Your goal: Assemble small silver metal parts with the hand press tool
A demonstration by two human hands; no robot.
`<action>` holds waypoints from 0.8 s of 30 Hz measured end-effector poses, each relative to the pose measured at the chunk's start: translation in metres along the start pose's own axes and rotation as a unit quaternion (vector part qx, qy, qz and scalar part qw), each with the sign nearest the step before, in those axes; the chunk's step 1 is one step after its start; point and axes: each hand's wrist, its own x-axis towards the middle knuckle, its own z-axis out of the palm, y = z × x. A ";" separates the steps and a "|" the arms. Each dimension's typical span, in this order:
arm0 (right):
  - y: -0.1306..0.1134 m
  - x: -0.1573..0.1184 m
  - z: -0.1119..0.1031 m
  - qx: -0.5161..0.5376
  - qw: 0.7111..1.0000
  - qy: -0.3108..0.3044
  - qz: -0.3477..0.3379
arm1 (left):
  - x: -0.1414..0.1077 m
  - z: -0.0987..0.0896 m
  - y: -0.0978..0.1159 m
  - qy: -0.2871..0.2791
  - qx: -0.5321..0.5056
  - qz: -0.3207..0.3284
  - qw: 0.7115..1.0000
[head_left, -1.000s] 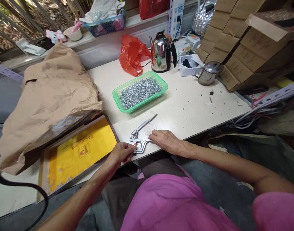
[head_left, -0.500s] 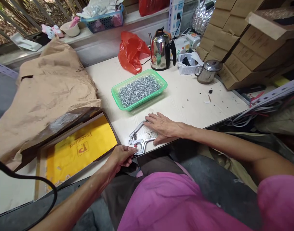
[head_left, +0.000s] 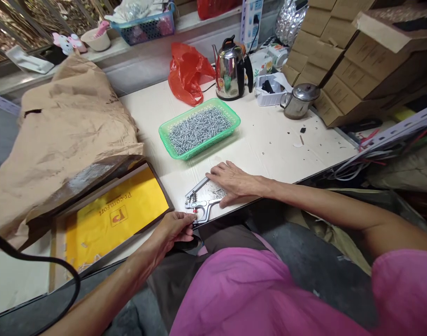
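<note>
Silver hand-press pliers [head_left: 198, 204] with a coil spring and a small red part lie at the table's front edge, their handles spread apart. My right hand [head_left: 234, 183] spans the handles, fingers over the upper one and thumb by the lower one. At the jaw end, my left hand [head_left: 178, 227] is closed, thumb and index finger pinched together. Whatever sits in that pinch is hidden or too small to name. Beyond the pliers stands a green plastic basket [head_left: 203, 152] full of small shiny metal pieces [head_left: 199, 130].
A shallow box [head_left: 161, 182] with a yellow printed sheet [head_left: 119, 205] and brown paper [head_left: 70, 121] lie left. Behind stand a red plastic bag [head_left: 187, 74], a kettle [head_left: 230, 70], a white tray [head_left: 269, 97] and a lidded metal pot [head_left: 300, 102]. Cardboard boxes [head_left: 370, 70] are stacked right.
My right hand's fingers have drawn in slightly over the upper handle. My left hand keeps its pinch at the jaw. The whole view has shifted slightly.
</note>
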 end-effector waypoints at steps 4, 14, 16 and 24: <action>-0.002 0.001 0.000 -0.002 1.000 -0.006 0.011 | 0.001 0.000 -0.002 -0.005 -0.001 0.007 1.000; -0.023 -0.007 -0.016 0.000 0.998 -0.037 0.052 | -0.006 0.000 -0.013 0.030 0.024 0.055 0.998; -0.025 -0.009 -0.015 0.003 0.998 -0.034 0.055 | -0.011 0.002 -0.017 0.094 0.105 0.144 0.980; -0.023 -0.006 -0.003 -0.018 0.999 -0.012 0.046 | 0.021 0.032 0.009 0.170 0.470 0.537 0.680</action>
